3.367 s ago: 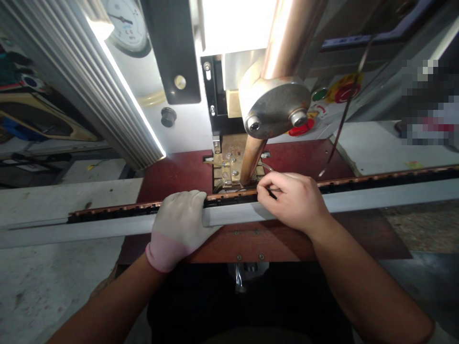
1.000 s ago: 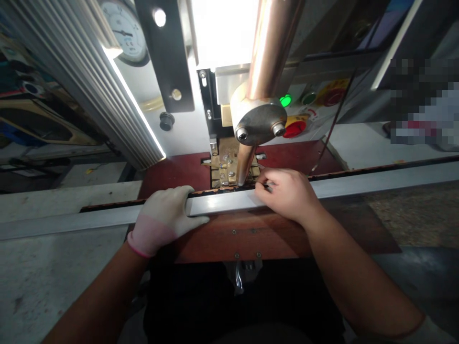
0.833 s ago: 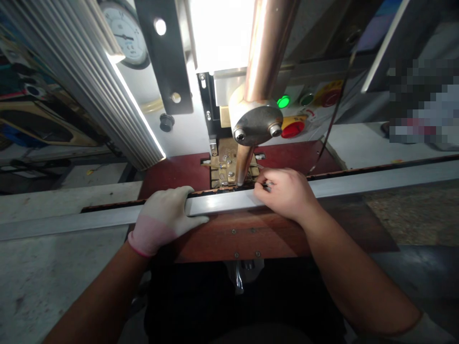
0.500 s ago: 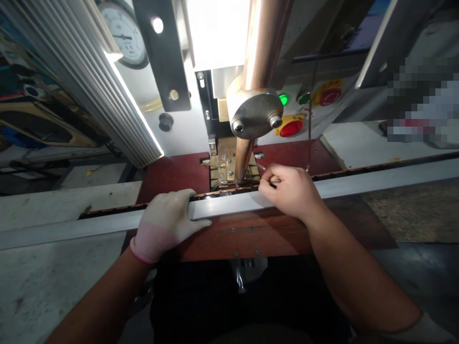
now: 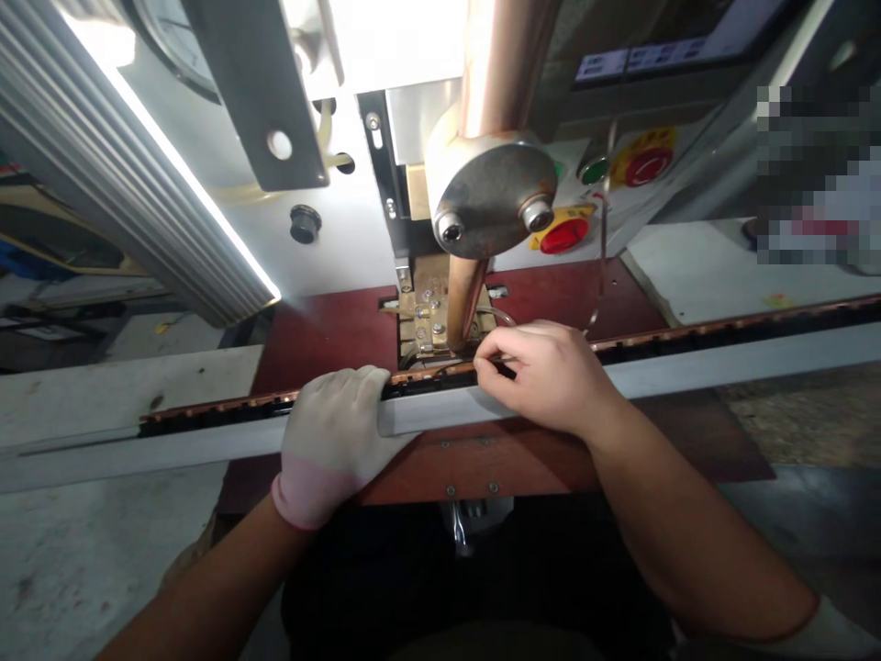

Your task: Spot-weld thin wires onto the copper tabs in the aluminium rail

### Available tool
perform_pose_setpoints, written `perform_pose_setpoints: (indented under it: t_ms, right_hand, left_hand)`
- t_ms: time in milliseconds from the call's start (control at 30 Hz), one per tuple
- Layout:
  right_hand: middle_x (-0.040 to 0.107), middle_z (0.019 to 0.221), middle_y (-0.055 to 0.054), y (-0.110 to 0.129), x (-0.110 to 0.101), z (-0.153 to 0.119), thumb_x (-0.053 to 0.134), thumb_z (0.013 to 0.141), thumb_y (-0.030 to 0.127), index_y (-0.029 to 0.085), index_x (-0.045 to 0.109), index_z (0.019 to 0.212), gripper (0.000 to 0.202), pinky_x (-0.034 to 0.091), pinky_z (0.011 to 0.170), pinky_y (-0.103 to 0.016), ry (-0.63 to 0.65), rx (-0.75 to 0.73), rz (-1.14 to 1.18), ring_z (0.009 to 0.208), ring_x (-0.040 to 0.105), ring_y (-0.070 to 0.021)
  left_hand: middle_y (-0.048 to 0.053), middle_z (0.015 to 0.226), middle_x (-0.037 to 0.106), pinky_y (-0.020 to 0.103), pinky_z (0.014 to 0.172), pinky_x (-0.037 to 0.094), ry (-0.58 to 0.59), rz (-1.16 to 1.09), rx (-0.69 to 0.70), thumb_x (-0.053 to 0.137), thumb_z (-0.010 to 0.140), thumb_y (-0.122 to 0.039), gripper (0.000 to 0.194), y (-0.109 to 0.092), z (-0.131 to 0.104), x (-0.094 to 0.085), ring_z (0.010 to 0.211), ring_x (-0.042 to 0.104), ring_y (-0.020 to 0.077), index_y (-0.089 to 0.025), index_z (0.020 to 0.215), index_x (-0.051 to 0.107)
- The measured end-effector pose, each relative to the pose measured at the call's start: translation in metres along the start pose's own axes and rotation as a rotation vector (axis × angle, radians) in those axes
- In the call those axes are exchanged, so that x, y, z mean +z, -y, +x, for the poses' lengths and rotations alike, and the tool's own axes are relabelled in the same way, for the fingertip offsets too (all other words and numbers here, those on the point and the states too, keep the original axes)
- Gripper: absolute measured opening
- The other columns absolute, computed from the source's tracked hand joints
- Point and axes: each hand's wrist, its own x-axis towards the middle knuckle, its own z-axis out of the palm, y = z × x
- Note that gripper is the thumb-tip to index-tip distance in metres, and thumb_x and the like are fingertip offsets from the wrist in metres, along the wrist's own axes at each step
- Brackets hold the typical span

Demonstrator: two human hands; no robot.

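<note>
A long pale metal rail (image 5: pixel 433 411) runs across the whole view, with a dark strip edged in copper (image 5: pixel 206 410) along its far side. My left hand (image 5: pixel 337 431), in a white glove with a pink cuff, is closed around the rail left of centre. Bare and pinched shut, my right hand (image 5: pixel 543 372) holds a thin wire (image 5: pixel 604 229) that hangs from above and passes behind the hand. The wire's tip lies near the copper edge, in front of a brass block (image 5: pixel 430 317). Just behind the rail, a copper rod (image 5: pixel 466 298) comes down onto that spot.
A round metal clamp (image 5: pixel 492 202) carries the rod. On the machine's face are a red knob (image 5: pixel 564 236) and a red stop button (image 5: pixel 648 165). A ribbed metal column (image 5: pixel 138 174) stands at left. Under the rail lies a reddish-brown board (image 5: pixel 474 468). A pixelated patch fills the right edge.
The rail has slid a little, and my left hand has shifted slightly right with it. My right hand has moved a little left, still pinching the wire. The camera view has moved closer.
</note>
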Motion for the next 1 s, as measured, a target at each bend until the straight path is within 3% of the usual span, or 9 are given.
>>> perform_pose_setpoints:
  t_ms: [400, 767, 1000]
  right_hand:
    - [0.077, 0.073, -0.001, 0.0002, 0.0051, -0.0001, 0.061, 0.090, 0.026, 0.023, 0.076, 0.082, 0.017, 0.042, 0.069, -0.033, 0.011, 0.036, -0.112, 0.066, 0.066, -0.0186]
    - [0.066, 0.063, 0.000, -0.0026, 0.0019, -0.0028, 0.058, 0.081, 0.022, 0.024, 0.060, 0.068, 0.013, 0.038, 0.064, -0.032, 0.005, 0.048, -0.118, 0.060, 0.058, -0.0174]
    - [0.069, 0.065, -0.001, -0.0059, 0.0014, -0.0032, 0.058, 0.082, 0.024, 0.024, 0.062, 0.069, 0.014, 0.036, 0.063, -0.032, 0.030, 0.082, -0.152, 0.061, 0.059, -0.0188]
  left_hand:
    - [0.018, 0.116, 0.078, 0.051, 0.086, 0.053, 0.065, -0.017, 0.001, 0.061, 0.097, -0.069, 0.059, 0.0026, -0.0025, 0.0017, 0.101, 0.073, 0.0363, -0.017, 0.123, 0.068]
    - [0.017, 0.114, 0.078, 0.051, 0.087, 0.053, 0.053, -0.025, -0.005, 0.062, 0.096, -0.071, 0.060, 0.0015, -0.0007, 0.0001, 0.100, 0.074, 0.0364, -0.016, 0.121, 0.068]
    - [0.014, 0.106, 0.079, 0.048, 0.082, 0.052, 0.074, 0.000, -0.015, 0.057, 0.096, -0.078, 0.064, 0.0028, 0.0064, -0.0026, 0.091, 0.073, 0.0335, -0.019, 0.116, 0.069]
